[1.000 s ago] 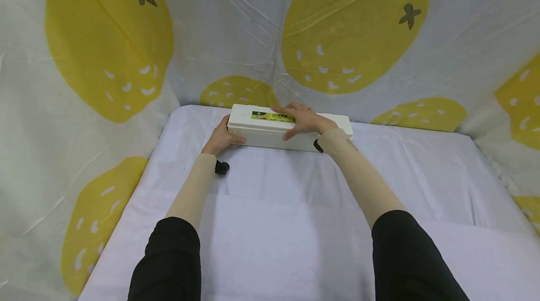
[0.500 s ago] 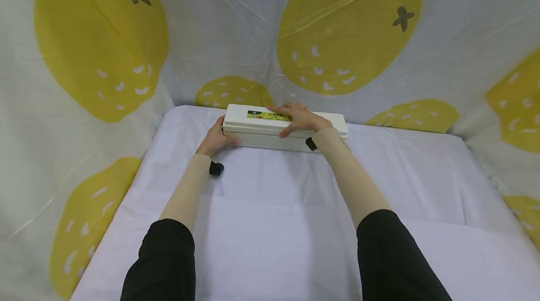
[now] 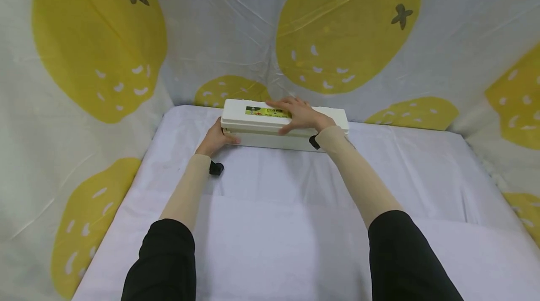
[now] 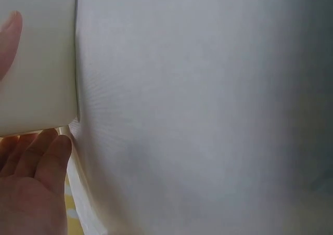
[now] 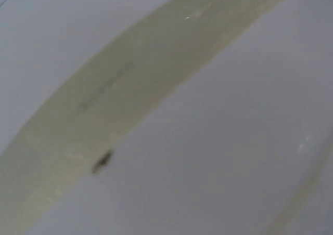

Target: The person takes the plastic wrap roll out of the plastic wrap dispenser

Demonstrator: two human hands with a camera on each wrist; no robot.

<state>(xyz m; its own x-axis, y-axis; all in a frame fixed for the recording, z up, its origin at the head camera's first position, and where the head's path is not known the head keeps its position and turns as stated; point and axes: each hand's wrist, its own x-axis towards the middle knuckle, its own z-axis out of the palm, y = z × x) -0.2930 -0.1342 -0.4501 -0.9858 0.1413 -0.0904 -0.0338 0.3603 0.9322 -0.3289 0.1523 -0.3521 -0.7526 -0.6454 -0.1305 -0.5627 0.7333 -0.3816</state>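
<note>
A long white lidded box, which looks like a cling film dispenser [image 3: 270, 140], lies at the far side of the table. Its lid [image 3: 236, 114] bears a yellow-green label [image 3: 263, 111]. At the left end, my left hand [image 3: 214, 139] grips the body, thumb on the front face and fingers behind the end. My right hand [image 3: 304, 116] spans the lid, thumb at the front edge and fingers over the top. The lid sits slightly raised along the front seam. In the left wrist view, fingers [image 4: 39, 159] bend against the box's end [image 4: 41, 84]. The right wrist view is a blurred close-up.
A white cloth [image 3: 261, 226] covers the table. Right behind the box hangs a white curtain [image 3: 223, 24] printed with yellow fruit, which also closes in both sides. Small black wrist cameras [image 3: 216, 168] sit on the cuffs.
The lid's front edge has risen slightly under my right hand, showing more of the seam. My left hand keeps its place on the box's left end. The whole head view has shifted slightly.
</note>
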